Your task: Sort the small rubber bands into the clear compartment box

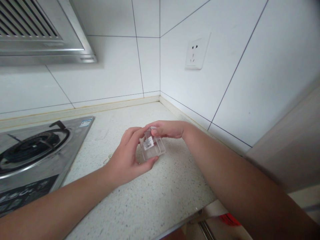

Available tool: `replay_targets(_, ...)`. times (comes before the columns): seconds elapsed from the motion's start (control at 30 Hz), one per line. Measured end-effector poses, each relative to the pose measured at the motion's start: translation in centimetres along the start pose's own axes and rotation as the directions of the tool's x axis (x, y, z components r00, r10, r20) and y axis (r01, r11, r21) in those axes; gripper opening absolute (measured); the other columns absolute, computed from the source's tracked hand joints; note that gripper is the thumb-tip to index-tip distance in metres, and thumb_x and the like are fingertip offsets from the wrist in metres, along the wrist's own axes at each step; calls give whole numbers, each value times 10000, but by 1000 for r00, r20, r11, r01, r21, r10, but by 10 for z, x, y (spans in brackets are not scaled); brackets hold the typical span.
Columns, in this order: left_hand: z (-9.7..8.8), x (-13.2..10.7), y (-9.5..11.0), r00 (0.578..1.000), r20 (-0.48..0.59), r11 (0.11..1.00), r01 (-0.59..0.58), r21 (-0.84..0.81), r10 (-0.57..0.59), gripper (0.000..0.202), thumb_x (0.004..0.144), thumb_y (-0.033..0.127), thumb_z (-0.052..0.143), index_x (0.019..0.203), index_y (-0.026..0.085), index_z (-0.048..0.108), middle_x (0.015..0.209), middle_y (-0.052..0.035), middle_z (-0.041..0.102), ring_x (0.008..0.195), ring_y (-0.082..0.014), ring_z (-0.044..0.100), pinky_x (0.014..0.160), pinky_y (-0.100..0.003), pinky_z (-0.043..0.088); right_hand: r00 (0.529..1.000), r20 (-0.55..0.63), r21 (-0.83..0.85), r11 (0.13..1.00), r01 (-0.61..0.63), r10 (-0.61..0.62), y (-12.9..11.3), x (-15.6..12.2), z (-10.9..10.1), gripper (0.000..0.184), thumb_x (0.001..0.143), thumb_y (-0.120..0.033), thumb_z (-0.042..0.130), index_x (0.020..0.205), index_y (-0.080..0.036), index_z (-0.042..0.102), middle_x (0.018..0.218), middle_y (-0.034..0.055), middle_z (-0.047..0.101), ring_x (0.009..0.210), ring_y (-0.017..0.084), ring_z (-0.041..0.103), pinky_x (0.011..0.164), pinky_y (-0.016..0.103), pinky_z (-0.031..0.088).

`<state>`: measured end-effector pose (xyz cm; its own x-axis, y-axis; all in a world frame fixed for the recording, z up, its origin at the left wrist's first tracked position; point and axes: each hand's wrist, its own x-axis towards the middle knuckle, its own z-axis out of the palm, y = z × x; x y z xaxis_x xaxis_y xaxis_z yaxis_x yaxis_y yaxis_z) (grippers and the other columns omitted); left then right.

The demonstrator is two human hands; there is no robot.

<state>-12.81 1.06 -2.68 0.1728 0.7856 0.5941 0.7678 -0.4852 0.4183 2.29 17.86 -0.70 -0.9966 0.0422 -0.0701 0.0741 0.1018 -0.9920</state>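
Note:
Between my two hands is a small clear plastic box [153,151] with a white barcode label on it. My left hand [128,155] grips it from the left, thumb along the near edge and fingers over the far side. From the far right, my right hand [163,129] bends over the box, its thumb pressed on the top near the label. The right fingers are partly hidden behind the box. It is held over the speckled countertop [140,200]; whether it touches the surface I cannot tell.
On the left sits a gas stove [75,140] with a black burner [32,148]. A metal range hood [82,43] hangs above. White tiled walls meet in the corner, with a power socket [196,53] on the right one. The counter's front edge runs along the lower right.

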Motion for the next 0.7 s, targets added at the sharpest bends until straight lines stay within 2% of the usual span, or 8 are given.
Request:
replay_targets(0.33, -1, 1, 0, 1000, 6, 1000, -13, 19, 13, 759, 767, 370, 741, 1424, 263, 377, 1291, -98, 502, 1165, -249, 491, 937, -431, 503, 1000, 10, -13, 1000, 17, -17, 1, 0, -3, 696, 730, -640, 705, 1208, -148, 590, 1176, 105, 607, 950, 136, 600, 844, 262, 509)
replay_targets(0.43, -1, 1, 2, 1000, -7, 999, -16, 48, 16, 770, 766, 375, 742, 1433, 266, 373, 1300, -104, 502, 1176, -261, 483, 968, -458, 491, 999, 4, -15, 999, 43, -43, -1, 0, -1, 660, 743, -609, 713, 1203, -152, 592, 1135, 85, 613, 931, 122, 597, 851, 256, 506)
replay_targets(0.53, 1, 1, 2, 999, -42, 995, -5, 103, 9, 807, 788, 351, 720, 1482, 288, 314, 1373, -106, 468, 1240, -281, 446, 1041, -513, 451, 993, -81, 9, 997, 82, -81, -4, 1, 1, 687, 699, -575, 768, 1206, -155, 571, 1071, 67, 613, 907, 114, 593, 826, 244, 509)
replay_targets(0.6, 3, 0, -1, 996, -86, 993, 2, 116, 8, 873, 807, 328, 704, 1527, 301, 211, 1451, -109, 406, 1310, -290, 397, 1070, -527, 439, 981, -158, 32, 992, 124, -117, -7, 2, 3, 718, 672, -543, 800, 1218, -151, 548, 1083, 77, 607, 921, 122, 594, 817, 244, 515)
replay_targets(0.7, 6, -1, -6, 991, -128, 999, 35, 29, -31, 962, 823, 342, 706, 1549, 313, 76, 1515, -123, 328, 1355, -285, 374, 1048, -503, 473, 951, -261, 63, 980, 187, -165, -9, 4, 7, 672, 671, -445, 829, 1194, -153, 524, 1112, 82, 587, 958, 131, 598, 823, 251, 527)
